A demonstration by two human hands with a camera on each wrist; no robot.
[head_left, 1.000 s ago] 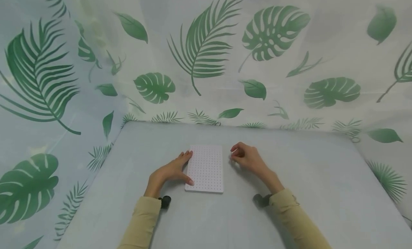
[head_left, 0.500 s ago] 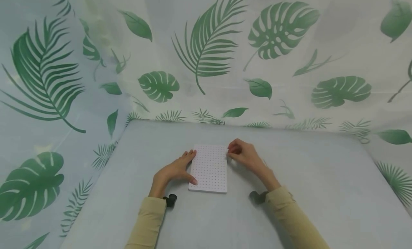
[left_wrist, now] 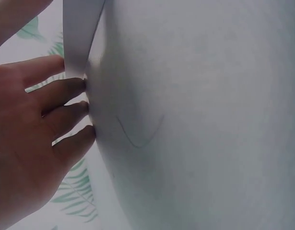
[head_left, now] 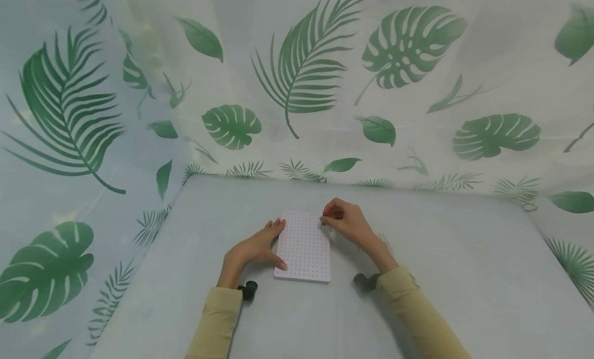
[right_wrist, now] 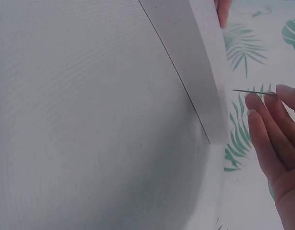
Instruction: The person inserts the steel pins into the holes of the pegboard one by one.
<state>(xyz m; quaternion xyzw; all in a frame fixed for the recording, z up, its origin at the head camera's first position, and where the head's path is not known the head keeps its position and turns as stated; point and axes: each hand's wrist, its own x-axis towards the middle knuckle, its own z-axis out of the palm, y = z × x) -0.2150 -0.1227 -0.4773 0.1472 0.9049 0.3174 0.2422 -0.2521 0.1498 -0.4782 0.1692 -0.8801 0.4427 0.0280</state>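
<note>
A white rectangular board [head_left: 303, 250] with rows of small dark dots lies on the table. My left hand [head_left: 255, 245] rests at its left side, fingers extended and spread; the thumb lies on the near left corner and a fingertip on the far left edge. In the left wrist view, fingertips of the left hand [left_wrist: 37, 105] reach down beside the board's side [left_wrist: 80, 38]. My right hand [head_left: 348, 219] is over the board's far right corner. Between thumb and fingertips it pinches a thin needle [right_wrist: 253, 92], whose point sticks out over the board's top in the right wrist view.
A pale grey table [head_left: 445, 256] surrounds the board. Behind and to the left hang white curtains [head_left: 325, 137] printed with green leaves. A black wrist camera [head_left: 249, 291] sits at the left cuff, another dark camera [head_left: 365, 282] at the right one.
My right hand has moved left with the needle, from beside the board to over its far right corner. The left hand stays on the board's left side; the head view has shifted slightly.
</note>
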